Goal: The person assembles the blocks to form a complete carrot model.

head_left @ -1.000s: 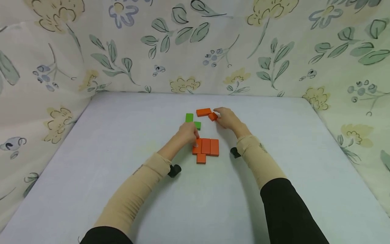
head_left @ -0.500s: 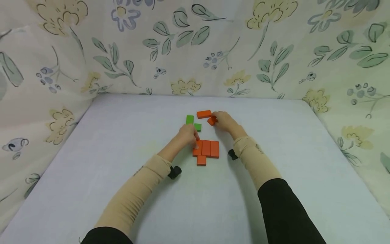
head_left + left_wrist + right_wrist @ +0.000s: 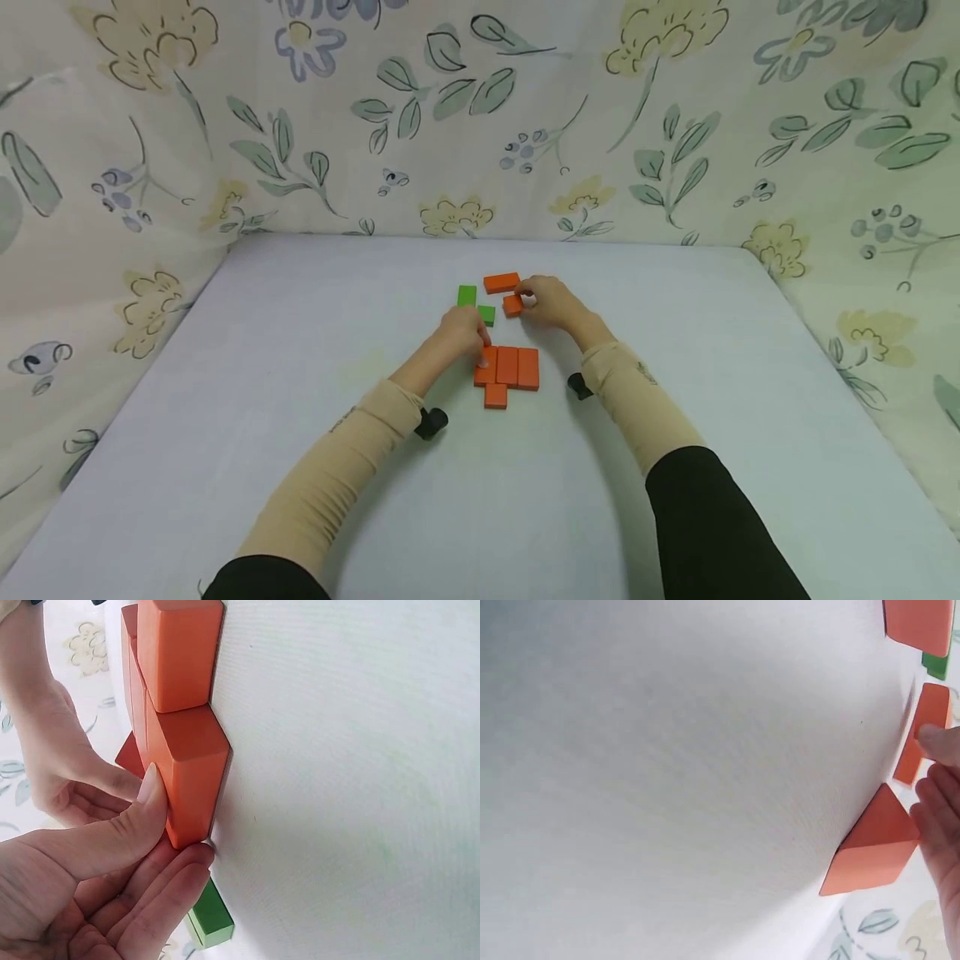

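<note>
My left hand (image 3: 459, 332) pinches the near-left orange block (image 3: 189, 776), thumb on one face and fingers at its end. In the head view that block stands against two more upright orange blocks (image 3: 517, 367), with a small orange block (image 3: 495, 396) touching the row's near side. Farther back, the curled fingers of my right hand (image 3: 551, 302) grip a small orange block (image 3: 512, 306); the exact finger contact is partly hidden. A longer orange block (image 3: 502, 283) lies just behind it. In the right wrist view, an angular orange block (image 3: 874, 847) touches the fingers.
Two green blocks (image 3: 467, 296) lie beyond my left hand, partly covered by it. Everything rests on a white table (image 3: 300, 350). A flower-patterned cloth (image 3: 420, 167) rises behind and at the sides.
My right hand has shifted the small orange block slightly left and nearer, turning it straighter. The left hand keeps its hold on the row's left block.
</note>
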Action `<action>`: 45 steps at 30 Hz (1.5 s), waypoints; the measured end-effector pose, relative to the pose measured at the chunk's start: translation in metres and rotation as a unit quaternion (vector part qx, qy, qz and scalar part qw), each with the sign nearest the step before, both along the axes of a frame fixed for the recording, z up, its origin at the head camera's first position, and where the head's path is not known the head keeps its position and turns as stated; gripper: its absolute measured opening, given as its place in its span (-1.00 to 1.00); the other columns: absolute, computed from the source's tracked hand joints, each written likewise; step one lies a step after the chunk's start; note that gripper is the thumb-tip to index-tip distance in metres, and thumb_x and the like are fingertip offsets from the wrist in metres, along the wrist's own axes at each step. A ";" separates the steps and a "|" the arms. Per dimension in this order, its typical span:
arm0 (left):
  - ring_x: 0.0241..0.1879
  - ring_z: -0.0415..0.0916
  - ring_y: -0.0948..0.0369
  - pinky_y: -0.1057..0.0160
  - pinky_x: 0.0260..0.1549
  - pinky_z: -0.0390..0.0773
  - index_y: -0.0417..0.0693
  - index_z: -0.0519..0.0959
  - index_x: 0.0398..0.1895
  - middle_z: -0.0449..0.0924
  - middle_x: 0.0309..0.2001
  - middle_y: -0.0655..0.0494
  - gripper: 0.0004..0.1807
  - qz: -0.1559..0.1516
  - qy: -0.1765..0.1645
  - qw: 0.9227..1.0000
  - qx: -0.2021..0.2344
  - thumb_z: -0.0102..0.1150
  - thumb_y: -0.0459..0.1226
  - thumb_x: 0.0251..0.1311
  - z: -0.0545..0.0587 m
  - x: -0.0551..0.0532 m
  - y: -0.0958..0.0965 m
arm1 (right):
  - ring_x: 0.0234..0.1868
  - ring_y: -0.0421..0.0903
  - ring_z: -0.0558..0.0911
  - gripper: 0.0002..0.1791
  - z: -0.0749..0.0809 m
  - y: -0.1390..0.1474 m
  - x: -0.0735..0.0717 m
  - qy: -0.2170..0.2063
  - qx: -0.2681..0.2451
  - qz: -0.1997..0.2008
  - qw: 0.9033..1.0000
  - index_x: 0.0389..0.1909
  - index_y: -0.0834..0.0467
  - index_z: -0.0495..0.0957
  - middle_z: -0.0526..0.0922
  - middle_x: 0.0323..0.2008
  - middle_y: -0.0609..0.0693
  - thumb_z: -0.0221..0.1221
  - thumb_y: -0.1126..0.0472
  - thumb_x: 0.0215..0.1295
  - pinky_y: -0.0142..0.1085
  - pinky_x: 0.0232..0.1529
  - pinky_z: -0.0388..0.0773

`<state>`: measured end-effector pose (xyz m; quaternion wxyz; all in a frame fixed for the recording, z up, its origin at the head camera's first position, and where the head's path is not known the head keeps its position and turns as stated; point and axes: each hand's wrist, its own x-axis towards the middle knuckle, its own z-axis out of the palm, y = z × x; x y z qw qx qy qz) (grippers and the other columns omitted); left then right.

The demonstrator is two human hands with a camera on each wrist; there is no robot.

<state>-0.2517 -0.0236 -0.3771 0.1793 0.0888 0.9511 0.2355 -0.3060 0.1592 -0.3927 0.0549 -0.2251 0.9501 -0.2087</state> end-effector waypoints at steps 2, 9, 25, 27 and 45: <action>-0.19 0.47 0.15 0.25 -0.21 0.54 -0.17 0.75 -0.27 0.68 -0.16 0.01 -0.75 -0.001 -0.002 1.000 0.000 0.52 -0.35 -0.08 -0.001 0.000 0.000 | 0.01 0.12 0.56 -0.68 0.000 0.002 0.004 0.014 -0.010 0.011 1.000 0.01 0.38 0.57 0.62 -0.03 0.25 0.24 0.38 0.23 -0.07 0.11 0.47; -0.18 0.48 0.15 0.25 -0.20 0.54 -0.17 0.74 -0.25 0.68 -0.16 0.01 -0.72 0.007 -0.007 1.000 0.003 0.53 -0.36 -0.10 0.001 0.000 0.000 | -0.12 0.09 0.59 -0.69 0.007 0.009 0.025 0.027 -0.048 0.020 0.998 -0.05 0.37 0.60 0.66 -0.10 0.23 0.26 0.42 0.15 -0.09 0.00 0.53; -0.09 0.50 0.09 0.19 -0.14 0.56 -0.18 0.74 -0.24 0.67 -0.12 -0.01 -0.69 0.015 -0.008 1.000 0.019 0.55 -0.36 -0.13 0.000 0.001 -0.004 | -0.16 0.07 0.63 -0.72 0.015 0.014 0.083 0.030 -0.068 0.018 0.997 -0.14 0.29 0.64 0.70 -0.21 0.13 0.37 0.34 0.10 -0.10 -0.10 0.60; -0.07 0.50 0.09 0.20 -0.13 0.56 -0.17 0.74 -0.22 0.66 -0.11 -0.01 -0.68 0.013 -0.009 1.000 0.017 0.55 -0.36 -0.13 0.000 0.001 -0.003 | -0.18 0.06 0.63 -0.71 0.016 0.016 0.092 0.028 -0.068 0.021 0.997 -0.14 0.29 0.65 0.70 -0.22 0.12 0.38 0.32 0.09 -0.11 -0.12 0.60; -0.15 0.46 0.11 0.22 -0.18 0.54 -0.17 0.73 -0.25 0.64 -0.11 -0.01 -0.69 0.008 -0.004 1.000 0.011 0.56 -0.35 -0.14 0.001 0.001 -0.002 | -0.28 -0.10 0.62 -0.70 0.010 0.015 0.139 -0.014 -0.049 0.055 0.997 -0.21 0.27 0.66 0.69 -0.32 -0.01 0.45 0.32 -0.01 -0.25 -0.20 0.61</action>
